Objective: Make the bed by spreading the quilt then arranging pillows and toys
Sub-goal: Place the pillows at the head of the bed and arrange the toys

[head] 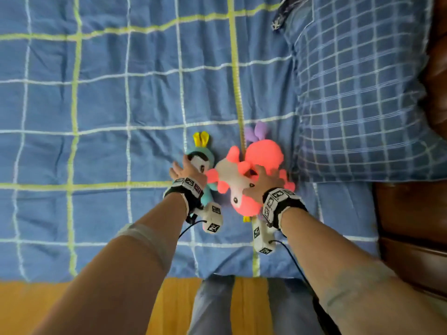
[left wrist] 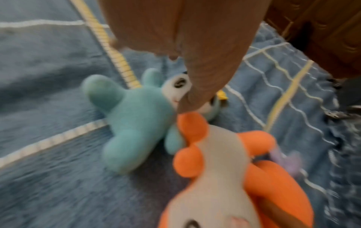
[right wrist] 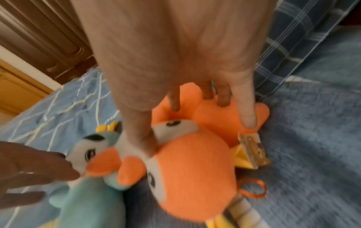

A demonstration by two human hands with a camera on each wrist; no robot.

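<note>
A blue quilt (head: 96, 117) with white and yellow grid lines lies spread flat on the bed. A teal plush toy (head: 210, 153) with yellow ears lies on it beside a pink-orange plush toy (head: 232, 180) with a white belly. A second pink-orange plush (head: 264, 153) with purple ears lies just behind that one. My left hand (head: 181, 169) rests on the teal toy's (left wrist: 132, 120) face, fingers straight. My right hand (head: 263, 181) lies spread over the orange toys (right wrist: 191, 177), thumb on one white face, fingers on the toy behind (right wrist: 215, 120).
A blue plaid pillow (head: 362, 105) lies at the right, against a dark brown headboard (head: 411, 226). The quilt's near edge hangs over a wooden floor (head: 72, 305), where my legs (head: 212, 305) stand. A darker patterned cloth (head: 280, 18) shows at the pillow's far corner.
</note>
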